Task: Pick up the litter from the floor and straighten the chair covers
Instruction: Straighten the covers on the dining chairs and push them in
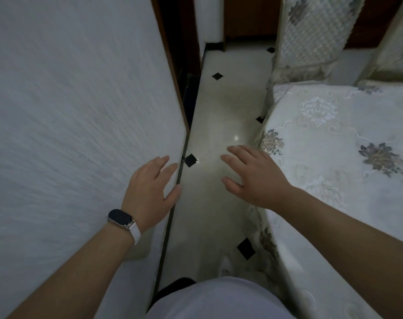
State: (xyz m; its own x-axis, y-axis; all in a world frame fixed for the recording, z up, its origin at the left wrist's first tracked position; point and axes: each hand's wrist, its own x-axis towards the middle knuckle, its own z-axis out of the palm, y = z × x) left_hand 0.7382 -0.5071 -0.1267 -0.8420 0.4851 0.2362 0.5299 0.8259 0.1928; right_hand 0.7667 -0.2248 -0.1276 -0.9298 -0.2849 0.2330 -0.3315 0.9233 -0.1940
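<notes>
Two hands hang out in front of the person, both spread and holding nothing. The left hand (151, 187), with a dark watch (121, 218) on a white strap at its wrist, has its fingers loosely fanned and sits in front of the white textured wall (69, 123); whether the palm edge touches the wall cannot be told. The right hand (251, 176) is equally open, fingers stretched forward, hovering over the pale floor (219, 107) just beside the edge of the embroidered tablecloth (334, 146), apparently not gripping it.

Between the hands runs a narrow strip of glossy tile with small black diamond insets (190, 160). No litter shows on that strip; a pale shape low down near the person's body, below the right hand, may be a shoe or a scrap, too blurred to say.

Beyond the right hand, further along the aisle, stands a chair back in a quilted cover (311, 35) with grey floral patches, its skirt bunched at the seat. A second covered chair (398, 42) stands further right.

The sensible step, in my judgement, is to walk the aisle scanning the floor edges first, then take the nearer cover at both top corners with open hands and pull down evenly, smoothing toward the skirt.
</notes>
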